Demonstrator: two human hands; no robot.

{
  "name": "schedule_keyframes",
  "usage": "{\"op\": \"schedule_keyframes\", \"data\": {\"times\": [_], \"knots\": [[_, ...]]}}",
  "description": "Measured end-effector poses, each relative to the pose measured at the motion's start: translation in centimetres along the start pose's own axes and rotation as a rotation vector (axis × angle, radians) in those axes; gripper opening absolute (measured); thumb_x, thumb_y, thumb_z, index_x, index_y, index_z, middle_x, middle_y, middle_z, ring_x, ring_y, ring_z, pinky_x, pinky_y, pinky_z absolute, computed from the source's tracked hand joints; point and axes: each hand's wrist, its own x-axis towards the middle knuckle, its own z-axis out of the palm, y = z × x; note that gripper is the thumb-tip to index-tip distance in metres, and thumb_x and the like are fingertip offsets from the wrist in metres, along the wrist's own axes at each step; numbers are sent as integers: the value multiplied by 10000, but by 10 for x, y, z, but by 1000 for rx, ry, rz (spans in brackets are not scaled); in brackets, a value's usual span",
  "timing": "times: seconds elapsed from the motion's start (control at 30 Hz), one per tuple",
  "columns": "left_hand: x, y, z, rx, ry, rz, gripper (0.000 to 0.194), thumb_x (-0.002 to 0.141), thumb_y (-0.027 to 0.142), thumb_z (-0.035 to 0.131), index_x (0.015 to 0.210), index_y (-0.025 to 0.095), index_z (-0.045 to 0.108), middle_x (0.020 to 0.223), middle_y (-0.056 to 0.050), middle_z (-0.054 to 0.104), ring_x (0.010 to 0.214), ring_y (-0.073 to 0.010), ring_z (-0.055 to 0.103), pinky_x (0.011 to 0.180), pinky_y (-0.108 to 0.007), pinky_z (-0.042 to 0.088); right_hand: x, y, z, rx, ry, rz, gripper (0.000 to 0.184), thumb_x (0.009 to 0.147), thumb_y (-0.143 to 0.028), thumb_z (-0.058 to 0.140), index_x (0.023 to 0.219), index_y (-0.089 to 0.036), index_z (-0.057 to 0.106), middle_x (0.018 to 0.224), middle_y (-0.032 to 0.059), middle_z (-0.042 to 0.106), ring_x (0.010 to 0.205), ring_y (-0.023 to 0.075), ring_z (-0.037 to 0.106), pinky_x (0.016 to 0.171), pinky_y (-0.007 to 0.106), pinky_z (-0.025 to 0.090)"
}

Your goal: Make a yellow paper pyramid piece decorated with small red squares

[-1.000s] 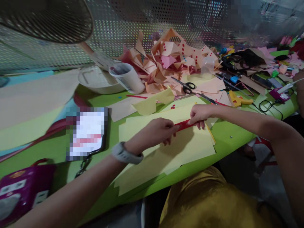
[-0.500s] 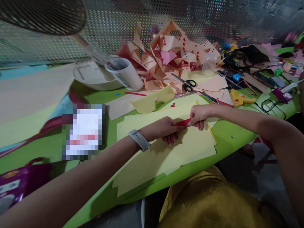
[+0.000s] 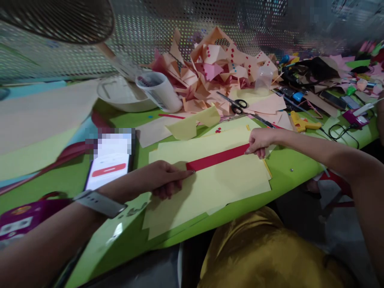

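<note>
Red strip (image 3: 218, 157), apparently paper, slants across the centre of the frame over pale yellow sheets (image 3: 222, 192) on a green tabletop (image 3: 285, 178). The left hand (image 3: 165, 177) has its fingers pinched closed on the strip's left end; the right hand (image 3: 260, 140) grips the other end, fingers curled tight. Black-handled scissors (image 3: 239, 105) lie at upper centre; a lit phone (image 3: 108, 164) lies left of centre.

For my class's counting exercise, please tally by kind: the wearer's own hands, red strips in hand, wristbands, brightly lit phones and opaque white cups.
Left hand and right hand: 2
Red strip: 1
Wristband: 1
Lit phone: 1
White cup: 1
Total: 6
</note>
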Motion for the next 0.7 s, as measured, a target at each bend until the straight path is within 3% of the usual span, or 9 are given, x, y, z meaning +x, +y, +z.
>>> {"op": "schedule_keyframes", "data": {"times": [0.2,0.4,0.43,0.5,0.57,0.6,0.67,0.7], "knots": [[-4,-9,-2,-18,3,25,495,655,613,728,423,199,588,393,3,587,388,-113,510,426,-229,397,-15,23,-10,81,56,71,364,734,-398,819,620,-131,599,543,-5,669,522,103,671,533,193,502],[-3,-17,-3,-19,6,92,552,680,712,631,440,216,595,420,-17,615,397,-140,540,423,-255,443,-37,39,-9,76,128,4,342,811,-396,752,661,-144,577,617,30,690,512,107,644,534,220,492],[-5,-17,-2,-21,36,95,559,683,724,613,446,218,593,418,-22,615,392,-145,544,420,-259,447,-42,39,-8,45,212,-9,328,841,-406,717,690,-146,587,647,40,698,531,114,647,546,229,489],[-10,-13,2,-22,156,133,570,709,741,565,484,219,609,432,-31,628,406,-163,575,432,-270,467,-51,40,-8,-111,518,-25,297,898,-421,636,773,-152,621,744,62,717,628,146,671,594,257,482],[-14,-7,11,3,360,259,579,760,748,503,582,217,654,511,-43,683,477,-198,639,468,-294,507,-53,43,-8,-375,860,-24,262,929,-402,584,880,-153,649,903,96,723,805,205,686,670,293,470],[-14,-3,18,29,473,361,582,797,738,474,660,212,681,618,-56,735,565,-220,687,530,-315,549,-51,46,-8,-513,963,-17,254,931,-390,579,923,-148,655,983,117,714,891,236,675,704,310,461],[-11,6,36,161,604,615,626,873,718,387,972,199,722,950,-96,786,800,-269,738,659,-374,600,-42,51,-9,-711,1003,12,270,927,-382,578,989,-130,654,1082,155,687,988,283,644,742,332,442],[-7,10,45,264,621,753,664,902,709,349,1152,193,685,1192,-116,731,1025,-290,708,831,-417,592,-38,54,-10,-760,978,27,282,931,-381,571,1013,-123,651,1095,164,682,999,293,637,747,337,433]]}}
